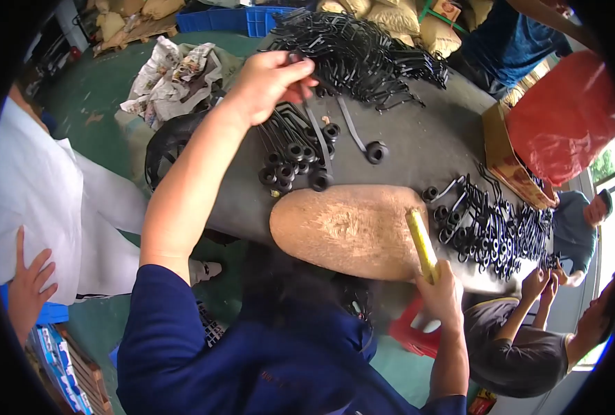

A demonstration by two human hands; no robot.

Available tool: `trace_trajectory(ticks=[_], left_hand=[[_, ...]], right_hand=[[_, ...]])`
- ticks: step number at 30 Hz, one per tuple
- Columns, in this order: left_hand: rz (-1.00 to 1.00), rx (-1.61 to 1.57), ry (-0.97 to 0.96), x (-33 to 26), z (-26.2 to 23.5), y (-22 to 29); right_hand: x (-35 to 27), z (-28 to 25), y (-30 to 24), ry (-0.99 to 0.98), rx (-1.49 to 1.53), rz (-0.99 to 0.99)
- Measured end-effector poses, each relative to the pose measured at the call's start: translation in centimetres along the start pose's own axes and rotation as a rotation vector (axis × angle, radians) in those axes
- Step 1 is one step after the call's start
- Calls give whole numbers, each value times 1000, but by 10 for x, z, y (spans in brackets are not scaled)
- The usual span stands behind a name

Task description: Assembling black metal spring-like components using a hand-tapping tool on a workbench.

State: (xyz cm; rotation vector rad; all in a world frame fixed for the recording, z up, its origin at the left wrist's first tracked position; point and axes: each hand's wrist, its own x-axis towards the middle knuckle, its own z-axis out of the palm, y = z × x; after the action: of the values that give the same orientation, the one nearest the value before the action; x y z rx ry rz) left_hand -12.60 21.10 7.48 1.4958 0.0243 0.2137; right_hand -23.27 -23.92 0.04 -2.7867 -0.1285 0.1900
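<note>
My left hand [269,83], raised over the table, is closed round the upper end of a flat black metal rod [317,135]. A thick black ring [320,180] at its lower end hangs by the far edge of a worn oval wooden board [342,225]. In my right hand [442,294], at the board's right end, is a yellow stick [421,243], tilted up; its lower part is hidden in the grip. Beside the held rod lies a bunch of similar ringed rods [283,162]. Another ringed rod [352,126] lies apart to the right.
A big heap of black rods [362,52] covers the table's far side. More ringed pieces [490,232] lie at the right, near a cardboard box [499,142] with a red bag [566,114]. Crumpled newspaper [169,79] is at the left. Several people stand or sit around; a red stool [414,332] is nearby.
</note>
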Motion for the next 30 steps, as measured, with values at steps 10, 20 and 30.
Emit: trace_trajectory(ticks=[10,20,30], left_hand=[[-229,391,430,6,-86,-95],[-455,-519,384,-45,-1,-84],[-181,-617,393,-116,28,-44]], right_hand=[[119,-13,-78,33,223,-588],[239,97,-214,-500,947,-527],[159,21,-213,-212,877,-797]])
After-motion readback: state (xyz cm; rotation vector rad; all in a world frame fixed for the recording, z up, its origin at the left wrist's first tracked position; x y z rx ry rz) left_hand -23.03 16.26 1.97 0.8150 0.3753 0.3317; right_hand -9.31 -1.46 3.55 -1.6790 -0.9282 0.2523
